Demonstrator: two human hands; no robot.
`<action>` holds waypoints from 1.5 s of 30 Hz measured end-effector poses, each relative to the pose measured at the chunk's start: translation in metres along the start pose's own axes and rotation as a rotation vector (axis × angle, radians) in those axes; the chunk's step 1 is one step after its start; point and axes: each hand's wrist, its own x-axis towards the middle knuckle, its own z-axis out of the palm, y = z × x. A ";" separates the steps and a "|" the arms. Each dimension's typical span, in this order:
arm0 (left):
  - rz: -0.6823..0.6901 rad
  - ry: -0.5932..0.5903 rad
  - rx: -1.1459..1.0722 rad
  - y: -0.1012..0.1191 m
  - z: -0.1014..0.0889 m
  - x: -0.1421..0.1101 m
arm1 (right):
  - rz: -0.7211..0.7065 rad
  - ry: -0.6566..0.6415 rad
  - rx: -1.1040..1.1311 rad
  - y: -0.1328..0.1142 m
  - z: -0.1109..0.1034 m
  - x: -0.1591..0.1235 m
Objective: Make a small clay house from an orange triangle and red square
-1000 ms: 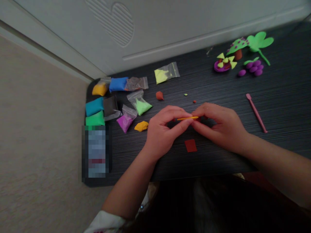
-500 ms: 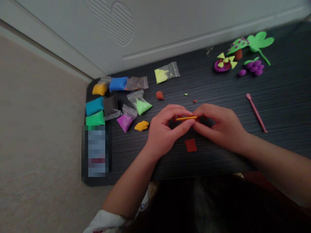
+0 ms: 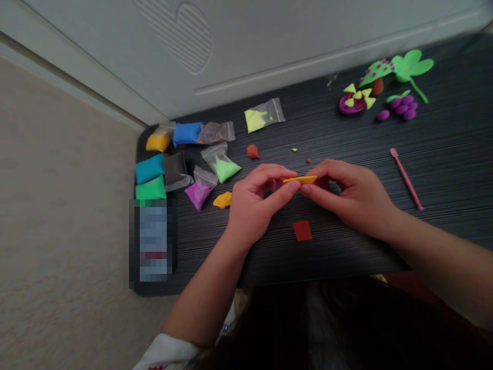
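A thin, flat piece of yellow clay [image 3: 307, 180] is held level above the dark table. My left hand [image 3: 259, 205] pinches its left end between thumb and fingers. At its right end, the thumb and fingertips of my right hand [image 3: 348, 198] grip the edge. Below the hands lies a flat red-brown clay square [image 3: 302, 230]. Partly covered by my left hand is a yellow clay lump [image 3: 222, 200]. Beyond the hands are a red-brown lump [image 3: 252, 151], a tiny green bit [image 3: 294, 149] and a tiny red-brown bit [image 3: 308, 161].
Several bags of coloured clay, among them a blue one [image 3: 188, 133], sit at left near a blurred-out phone-like object [image 3: 154, 241]. A pink modelling tool [image 3: 406, 179] lies at right. Behind it are purple clay grapes [image 3: 403, 108], a purple bowl [image 3: 348, 106] and a green flower [image 3: 412, 66].
The yellow piece has risen slightly and shifted right, tilting so more of its face shows. My left thumb has moved back a little along it, and both hands have shifted slightly away from me.
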 end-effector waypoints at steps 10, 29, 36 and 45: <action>-0.081 0.027 -0.122 -0.004 0.002 0.000 | 0.164 0.002 0.172 0.001 -0.001 0.000; -0.225 0.023 -0.243 -0.007 0.006 -0.002 | 0.246 -0.032 0.402 0.002 -0.002 0.003; -0.255 0.016 -0.403 -0.008 0.009 -0.001 | 0.246 -0.111 0.361 0.005 -0.002 0.002; -0.243 0.053 -0.400 -0.007 0.008 -0.001 | 0.222 -0.157 0.308 0.005 -0.003 0.003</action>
